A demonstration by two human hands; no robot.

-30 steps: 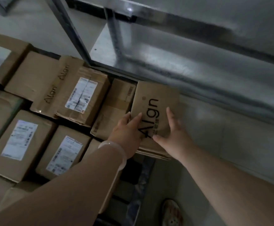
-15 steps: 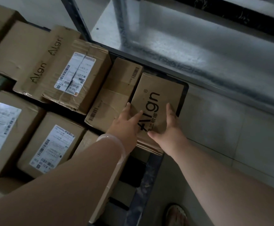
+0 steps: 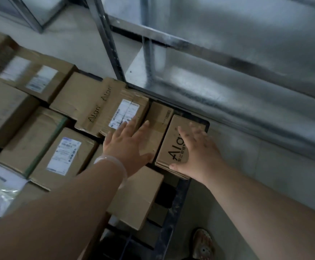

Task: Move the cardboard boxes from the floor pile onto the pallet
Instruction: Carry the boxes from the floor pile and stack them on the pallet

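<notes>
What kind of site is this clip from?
Probably a warehouse or stockroom: cardboard boxes with printed shipping labels sit packed together on a dark pallet, right beside galvanised metal shelving.

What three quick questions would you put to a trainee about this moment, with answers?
1. True or false: the left hand has its fingers curled round a box.
2. Multiple choice: the pale bracelet is on A) the left wrist, B) the right wrist, C) neither wrist.
3. Short answer: the printed box under the right hand sits at the far corner of the pallet. What stands just beyond that corner?

Key: 1 false, its fingers are straight and spread. 2 A. 3 metal shelving.
</notes>
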